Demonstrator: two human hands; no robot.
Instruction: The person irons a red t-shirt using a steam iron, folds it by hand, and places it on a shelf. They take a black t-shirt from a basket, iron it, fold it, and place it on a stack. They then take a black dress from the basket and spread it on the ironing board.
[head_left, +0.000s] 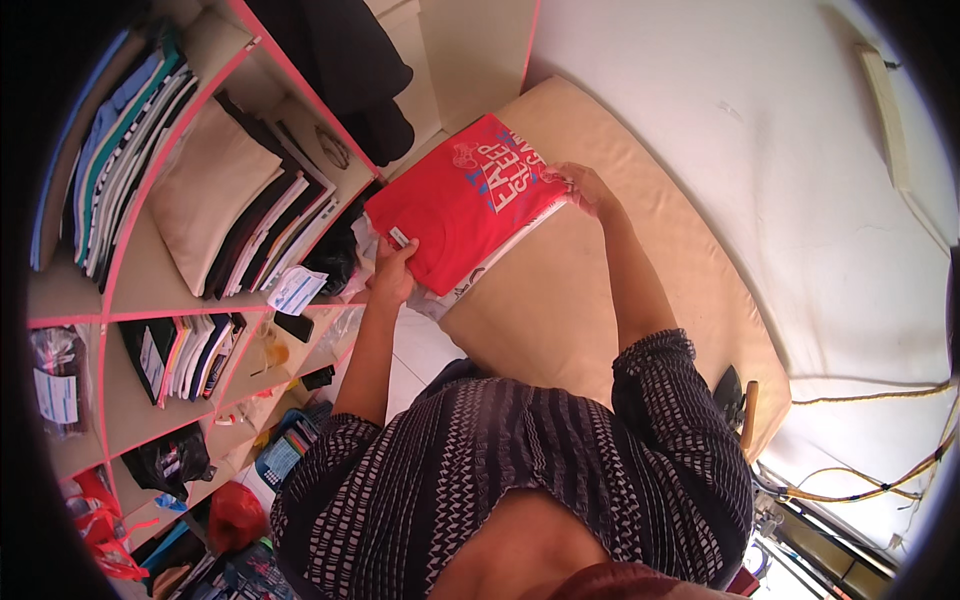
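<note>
A folded red T-shirt (450, 217) with white and blue print lies on top of a small stack of folded clothes, including a white printed one (480, 274), at the far left end of a tan padded table (600, 285). My left hand (394, 270) grips the near left edge of the stack by the collar, thumb on top beside a small white label. At the stack's right edge, my right hand (581, 187) pinches the hem of the red shirt between thumb and fingers.
Pink-edged shelves (217, 416) on the left hold folded clothes (240, 195), plastic bags and a phone (294, 327). Dark garments (345, 67) hang beyond them. An iron (731, 397) stands at the table's right end, near cables (847, 495) by the white wall (712, 97).
</note>
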